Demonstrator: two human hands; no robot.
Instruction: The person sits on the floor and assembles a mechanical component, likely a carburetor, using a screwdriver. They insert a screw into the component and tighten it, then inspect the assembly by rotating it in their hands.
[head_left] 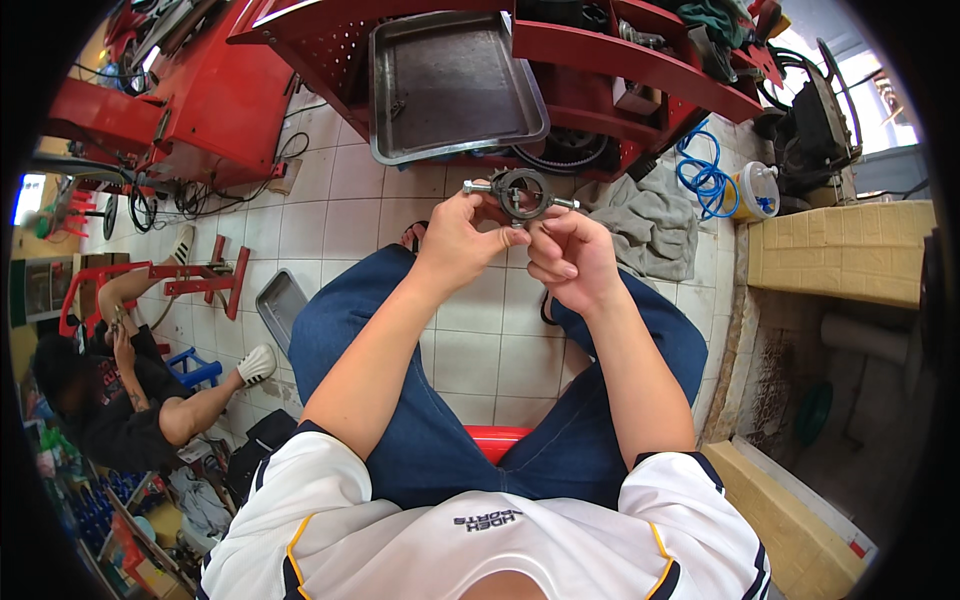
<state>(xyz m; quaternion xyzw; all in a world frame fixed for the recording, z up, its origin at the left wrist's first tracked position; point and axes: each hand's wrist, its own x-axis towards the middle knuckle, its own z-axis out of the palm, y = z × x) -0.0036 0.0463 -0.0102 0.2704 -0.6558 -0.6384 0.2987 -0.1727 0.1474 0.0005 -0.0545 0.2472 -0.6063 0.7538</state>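
Note:
Between my knees, in front of me, both hands hold up a dark ring-shaped metal part [519,197] with silver bolts sticking out at its left and right sides. My left hand [452,240] is closed on its left and lower edge, the thumb reaching toward the bottom. At the lower right of the ring, the fingers of my right hand [580,265] are curled and pinched against it, close to the right bolt [566,203]. My fingers partly cover the underside, and the exact kind of part cannot be made out.
Ahead stands a red workshop stand with a grey metal tray [455,90] holding a small dark piece. To the right are a grey cloth [650,225], a blue coiled hose [705,180] and a white bucket [758,190]. Another tray [282,305] and a seated person [120,400] are at left.

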